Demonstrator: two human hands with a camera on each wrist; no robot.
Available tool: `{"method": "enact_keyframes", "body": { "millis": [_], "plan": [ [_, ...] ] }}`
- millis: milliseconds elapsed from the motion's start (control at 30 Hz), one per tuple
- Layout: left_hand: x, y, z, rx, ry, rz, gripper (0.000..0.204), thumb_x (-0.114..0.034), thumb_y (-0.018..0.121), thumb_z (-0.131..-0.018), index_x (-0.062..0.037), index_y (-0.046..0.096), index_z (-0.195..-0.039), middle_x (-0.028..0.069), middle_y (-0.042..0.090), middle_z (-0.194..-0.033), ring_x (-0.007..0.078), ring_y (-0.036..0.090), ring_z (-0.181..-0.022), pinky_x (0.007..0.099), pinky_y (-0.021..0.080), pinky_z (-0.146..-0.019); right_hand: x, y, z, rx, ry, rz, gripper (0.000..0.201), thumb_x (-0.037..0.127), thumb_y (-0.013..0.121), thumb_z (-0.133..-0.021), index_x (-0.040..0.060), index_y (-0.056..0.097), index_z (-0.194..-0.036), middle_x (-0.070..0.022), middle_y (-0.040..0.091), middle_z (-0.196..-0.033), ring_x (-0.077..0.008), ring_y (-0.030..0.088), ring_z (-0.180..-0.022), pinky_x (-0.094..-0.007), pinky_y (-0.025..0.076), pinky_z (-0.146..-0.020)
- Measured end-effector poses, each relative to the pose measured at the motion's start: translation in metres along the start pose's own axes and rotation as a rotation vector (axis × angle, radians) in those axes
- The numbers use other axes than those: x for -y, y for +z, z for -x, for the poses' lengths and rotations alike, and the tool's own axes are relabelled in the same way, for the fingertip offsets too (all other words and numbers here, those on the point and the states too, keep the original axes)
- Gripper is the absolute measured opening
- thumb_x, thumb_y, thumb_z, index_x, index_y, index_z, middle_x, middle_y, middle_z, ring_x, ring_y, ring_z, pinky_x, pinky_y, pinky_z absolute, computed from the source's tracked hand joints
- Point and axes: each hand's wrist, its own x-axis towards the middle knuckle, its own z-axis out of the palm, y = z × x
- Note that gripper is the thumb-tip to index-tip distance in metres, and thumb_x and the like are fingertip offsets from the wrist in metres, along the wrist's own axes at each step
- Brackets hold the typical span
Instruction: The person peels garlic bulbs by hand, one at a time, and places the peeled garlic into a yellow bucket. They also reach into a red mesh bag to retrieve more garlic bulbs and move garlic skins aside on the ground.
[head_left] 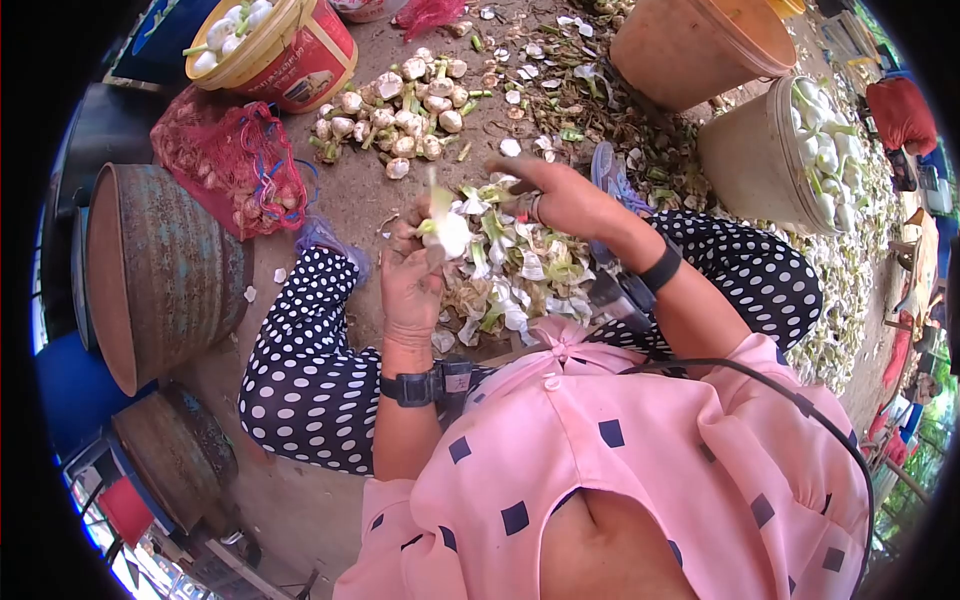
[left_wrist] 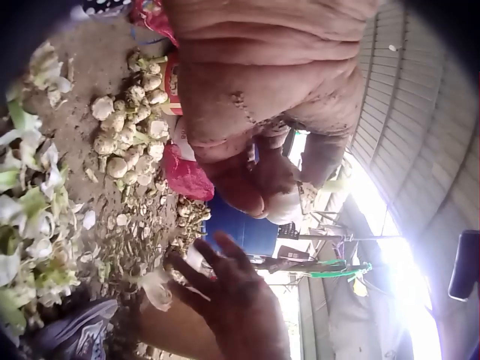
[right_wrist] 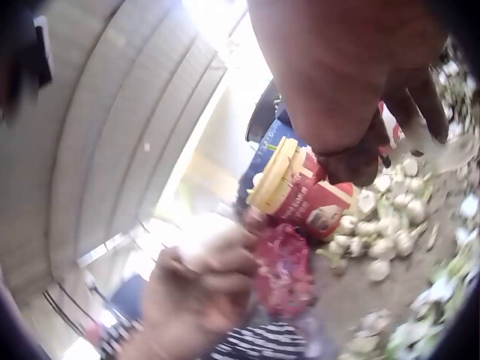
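Observation:
My left hand (head_left: 412,280) grips a white garlic bulb (head_left: 450,236) with a pale green stem, fingers curled round it. In the left wrist view the bulb (left_wrist: 283,208) shows partly between the thumb and fingers. To its right, my right hand (head_left: 575,200) is held over the peelings with its fingers spread. A thin piece of garlic skin (left_wrist: 156,291) is beside the right fingertips in the left wrist view. Below both hands lies a heap of garlic peelings (head_left: 515,265), between the person's legs. Unpeeled garlic bulbs (head_left: 400,115) form a pile on the ground ahead.
At the left are a red mesh bag (head_left: 235,165) of garlic and a rusty metal drum (head_left: 165,270). A red and yellow bucket (head_left: 310,60) holds peeled bulbs. Across at the right stand an orange bucket (head_left: 665,55) and a pale bucket (head_left: 750,150) full of garlic. Peelings litter the ground.

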Motion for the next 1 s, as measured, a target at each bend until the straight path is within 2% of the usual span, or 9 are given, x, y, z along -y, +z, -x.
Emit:
{"method": "enact_keyframes", "body": {
  "millis": [33, 133, 300, 433, 667, 733, 800, 933, 1000],
  "plan": [
    [0.001, 0.001, -0.001, -0.037, -0.016, -0.096, 0.038, 0.005, 0.054, -0.071, 0.0005, 0.046, -0.108, 0.0125, 0.055, -0.107, 0.0203, 0.059, -0.094, 0.0306, 0.052, -0.08, 0.009, 0.004, 0.004, 0.081, 0.033, -0.156, 0.034, 0.017, 0.061, -0.083, 0.002, 0.057, -0.113, -0.0115, 0.062, -0.106, -0.0169, 0.061, -0.091, -0.0296, 0.048, -0.078],
    [0.008, 0.008, -0.001, -0.085, 0.017, -0.224, 0.037, 0.008, 0.051, -0.071, 0.0036, 0.046, -0.107, 0.0118, 0.055, -0.105, 0.0179, 0.058, -0.092, 0.0278, 0.05, -0.078, 0.041, 0.015, 0.012, 0.052, -0.015, 0.339, 0.027, 0.02, 0.065, -0.075, 0.0054, 0.063, -0.098, -0.0127, 0.065, -0.075, -0.0279, 0.064, -0.068, -0.0353, 0.05, -0.062],
    [0.002, 0.009, 0.0, -0.033, 0.078, -0.562, 0.042, 0.005, 0.053, -0.067, 0.0035, 0.046, -0.108, 0.0114, 0.054, -0.105, 0.0153, 0.056, -0.093, 0.0241, 0.048, -0.077, 0.045, 0.026, 0.015, -0.158, -0.171, 0.527, 0.013, 0.01, 0.06, -0.062, 0.0065, 0.058, -0.075, -0.012, 0.059, -0.064, -0.0328, 0.059, -0.063, -0.0424, 0.046, -0.054],
    [0.005, 0.011, 0.0, 0.054, 0.107, -0.372, 0.044, 0.002, 0.054, -0.065, 0.0027, 0.047, -0.108, 0.0125, 0.055, -0.105, 0.0164, 0.057, -0.091, 0.0239, 0.048, -0.075, 0.036, 0.018, 0.012, -0.2, -0.192, 0.604, 0.015, 0.008, 0.06, -0.059, 0.007, 0.057, -0.074, -0.0103, 0.059, -0.064, -0.0302, 0.06, -0.061, -0.0411, 0.046, -0.053],
    [-0.002, 0.004, -0.002, 0.205, -0.17, 0.11, 0.039, 0.003, 0.055, -0.068, 0.0006, 0.05, -0.107, 0.0118, 0.056, -0.106, 0.0196, 0.056, -0.099, 0.0298, 0.049, -0.084, 0.025, 0.014, 0.009, -0.339, -0.224, 0.637, 0.016, 0.008, 0.061, -0.06, 0.0056, 0.055, -0.074, -0.0113, 0.058, -0.067, -0.03, 0.059, -0.063, -0.0395, 0.046, -0.054],
    [0.008, 0.01, -0.001, 0.027, 0.06, -0.238, 0.033, 0.005, 0.055, -0.072, 0.0005, 0.052, -0.105, 0.0101, 0.057, -0.105, 0.0192, 0.056, -0.099, 0.0312, 0.05, -0.084, 0.029, 0.015, 0.009, -0.336, -0.278, 0.586, 0.016, 0.008, 0.061, -0.06, 0.0056, 0.054, -0.074, -0.0113, 0.058, -0.068, -0.0302, 0.06, -0.064, -0.0396, 0.047, -0.055],
    [0.009, 0.007, 0.0, 0.025, 0.059, -0.208, 0.033, 0.004, 0.056, -0.073, 0.0005, 0.053, -0.105, 0.0095, 0.057, -0.105, 0.019, 0.056, -0.099, 0.0309, 0.05, -0.084, 0.022, 0.013, 0.008, -0.34, -0.331, 0.541, 0.015, 0.008, 0.061, -0.061, 0.0056, 0.054, -0.075, -0.0112, 0.059, -0.068, -0.0304, 0.06, -0.064, -0.0398, 0.047, -0.055],
    [0.007, 0.012, 0.001, 0.043, 0.124, -0.156, 0.034, 0.003, 0.062, -0.071, 0.0008, 0.053, -0.104, 0.0094, 0.057, -0.104, 0.0186, 0.057, -0.097, 0.0301, 0.049, -0.084, 0.005, 0.004, 0.005, -0.306, -0.042, 0.709, 0.016, 0.007, 0.059, -0.07, 0.0029, 0.059, -0.086, -0.0127, 0.062, -0.073, -0.0297, 0.061, -0.067, -0.0374, 0.048, -0.058],
    [0.007, 0.012, -0.004, 0.054, 0.127, -0.128, 0.035, 0.003, 0.064, -0.07, 0.0007, 0.054, -0.103, 0.01, 0.058, -0.104, 0.0187, 0.057, -0.096, 0.0299, 0.049, -0.085, 0.014, 0.004, 0.008, -0.083, -0.135, 0.14, 0.029, 0.022, 0.064, -0.072, 0.0041, 0.06, -0.094, -0.0151, 0.061, -0.07, -0.0317, 0.061, -0.064, -0.0399, 0.047, -0.061]
  ]
}}
